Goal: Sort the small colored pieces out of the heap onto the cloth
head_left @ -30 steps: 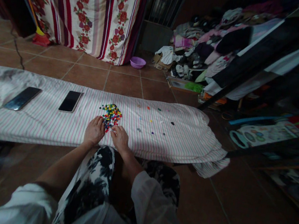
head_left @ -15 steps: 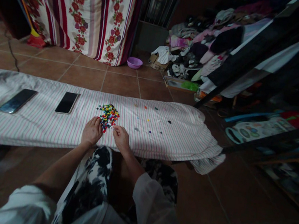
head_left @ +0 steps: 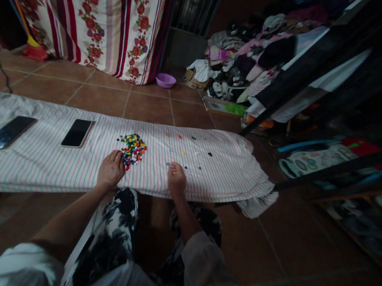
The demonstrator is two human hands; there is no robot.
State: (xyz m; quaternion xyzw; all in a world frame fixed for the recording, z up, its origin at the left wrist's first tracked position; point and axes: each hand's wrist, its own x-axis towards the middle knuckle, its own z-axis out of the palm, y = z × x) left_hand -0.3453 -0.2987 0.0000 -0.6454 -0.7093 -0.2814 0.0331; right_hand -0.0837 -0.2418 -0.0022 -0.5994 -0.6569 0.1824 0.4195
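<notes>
A heap of small, many-coloured bead-like pieces (head_left: 133, 148) lies on a striped cloth (head_left: 73, 167). My left hand (head_left: 112, 169) rests flat at the near left edge of the heap, fingers stretched out and touching it. Farther right, my right hand (head_left: 176, 179) is closed in a pinch low over the cloth. Whatever its fingertips hold is too small to make out. Just beside them sits a grey piece (head_left: 168, 164). Other single pieces lie spaced apart nearby: a purple one (head_left: 186, 167), a yellow one (head_left: 184, 152), an orange one (head_left: 180, 137) and a black cluster (head_left: 210, 154).
Two phones, one dark (head_left: 9, 132) and one light-edged (head_left: 77, 133), lie left of the heap. Beyond the cloth-covered surface are a purple basin (head_left: 165, 80), a floral curtain (head_left: 103, 11) and piled clothes (head_left: 252, 60). A dark slanted post (head_left: 273, 110) stands at right.
My right hand has moved right, from the heap's edge to the spaced pieces, still pinched. My left hand has stayed by the heap. The whole view has shifted slightly.
</notes>
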